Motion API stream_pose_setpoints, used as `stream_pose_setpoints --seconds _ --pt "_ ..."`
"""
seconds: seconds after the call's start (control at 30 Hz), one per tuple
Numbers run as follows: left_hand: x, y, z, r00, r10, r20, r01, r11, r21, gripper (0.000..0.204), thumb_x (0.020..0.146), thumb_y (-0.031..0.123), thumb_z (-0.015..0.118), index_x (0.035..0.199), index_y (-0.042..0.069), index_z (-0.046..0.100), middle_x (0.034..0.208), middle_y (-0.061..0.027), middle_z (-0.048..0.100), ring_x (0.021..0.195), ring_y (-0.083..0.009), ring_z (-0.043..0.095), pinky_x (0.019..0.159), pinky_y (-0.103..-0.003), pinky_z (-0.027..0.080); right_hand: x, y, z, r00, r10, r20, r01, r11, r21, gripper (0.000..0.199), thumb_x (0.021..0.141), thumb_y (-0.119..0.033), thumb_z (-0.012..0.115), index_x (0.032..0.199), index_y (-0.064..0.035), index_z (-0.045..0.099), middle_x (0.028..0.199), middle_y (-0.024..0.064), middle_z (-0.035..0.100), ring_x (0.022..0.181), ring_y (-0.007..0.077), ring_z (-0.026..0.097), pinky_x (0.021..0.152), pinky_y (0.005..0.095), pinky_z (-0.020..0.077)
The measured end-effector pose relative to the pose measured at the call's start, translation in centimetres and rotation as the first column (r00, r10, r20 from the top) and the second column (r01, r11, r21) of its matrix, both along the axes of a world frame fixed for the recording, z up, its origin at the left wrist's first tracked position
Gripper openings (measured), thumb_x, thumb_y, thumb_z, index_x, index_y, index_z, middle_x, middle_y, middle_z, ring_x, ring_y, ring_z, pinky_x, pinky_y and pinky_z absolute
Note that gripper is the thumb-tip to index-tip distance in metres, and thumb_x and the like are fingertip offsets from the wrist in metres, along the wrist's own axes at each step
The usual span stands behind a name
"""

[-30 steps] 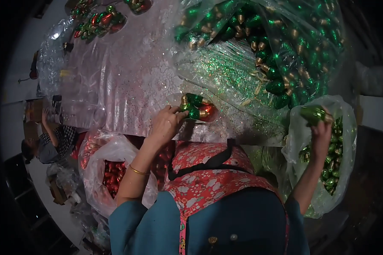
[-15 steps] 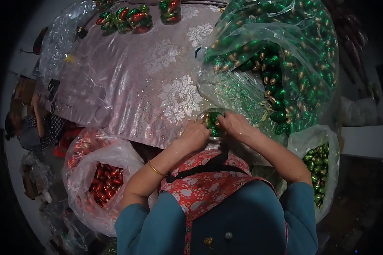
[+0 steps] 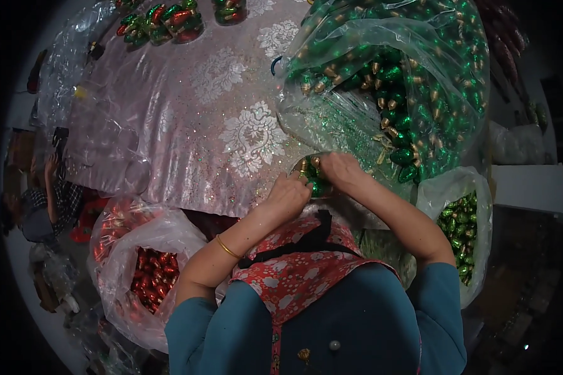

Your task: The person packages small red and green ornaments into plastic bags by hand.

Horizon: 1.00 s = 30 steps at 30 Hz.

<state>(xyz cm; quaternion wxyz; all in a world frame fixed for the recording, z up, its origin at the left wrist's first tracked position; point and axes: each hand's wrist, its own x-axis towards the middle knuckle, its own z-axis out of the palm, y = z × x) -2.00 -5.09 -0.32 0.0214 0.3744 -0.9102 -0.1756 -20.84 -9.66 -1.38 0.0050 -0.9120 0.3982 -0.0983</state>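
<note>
A clear round tub point(image 3: 322, 190) stands at the table's near edge between my hands, with glittery green bulb-shaped ornaments point(image 3: 311, 183) with gold caps inside. My left hand point(image 3: 288, 197) is closed at the tub's left side, its fingers gripping near the rim. On the other side, my right hand point(image 3: 339, 170) reaches over the rim with bent fingers. A gold-capped ornament point(image 3: 316, 164) shows at its fingertips, mostly hidden by them. Just beyond, a large clear bag point(image 3: 356, 125) lies on its side, its mouth toward me, full of green bulb ornaments point(image 3: 399, 119).
Filled clear tubs point(image 3: 184, 28) of red and green ornaments stand at the far left. A bag of red ornaments point(image 3: 153, 275) is at lower left, one of light green ornaments point(image 3: 460, 240) at right. Glitter covers the patterned tablecloth point(image 3: 194, 144). Another person point(image 3: 40, 203) is at far left.
The whole view has shifted slightly, with the table's contents moving left and up. My right hand has lifted a little over the tub, and a gold cap shows by its fingers.
</note>
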Motion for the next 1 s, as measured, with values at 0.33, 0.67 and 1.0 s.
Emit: stream_pose_setpoints --seconds 0.33,0.67,1.0 --pt "0.2 1.4 -0.7 0.997 0.032 -0.066 -0.034 0.999 -0.031 0.014 0.074 0.018 0.056 0.079 0.009 0.066 0.078 -0.0076 0.060 0.083 -0.0260 0.058 0.071 -0.041 0.043 3.2 0.5 0.8 0.958 -0.152 -0.245 0.228 0.918 0.323 0.014 0.081 -0.012 0.050 0.072 -0.0032 0.055 0.064 0.0155 0.060 0.058 0.0324 0.063 0.049 0.0429 0.0499" --pt "1.7 4.1 -0.6 0.829 0.101 -0.550 -0.207 0.969 -0.134 0.022 0.070 0.017 0.065 0.089 0.007 0.064 0.103 -0.0123 0.059 0.102 -0.0275 0.052 0.084 -0.043 0.039 -0.4 -0.9 -0.2 0.902 0.134 -0.410 0.055 0.907 0.417 0.039 0.073 -0.026 0.069 0.099 -0.0044 0.049 0.073 0.0221 0.063 0.068 0.0403 0.062 0.058 0.0484 0.0489" --pt "32.3 25.9 -10.5 -0.435 0.841 -0.320 -0.900 -0.398 0.177 0.024 0.083 0.018 0.059 0.099 -0.001 0.061 0.096 -0.0186 0.062 0.084 -0.0310 0.061 0.074 -0.038 0.048 2.3 -0.2 3.9 0.853 -0.022 -0.521 0.289 0.851 0.438 0.037 0.074 -0.024 0.069 0.099 -0.0026 0.054 0.077 0.0246 0.062 0.075 0.0426 0.061 0.062 0.0499 0.0470"
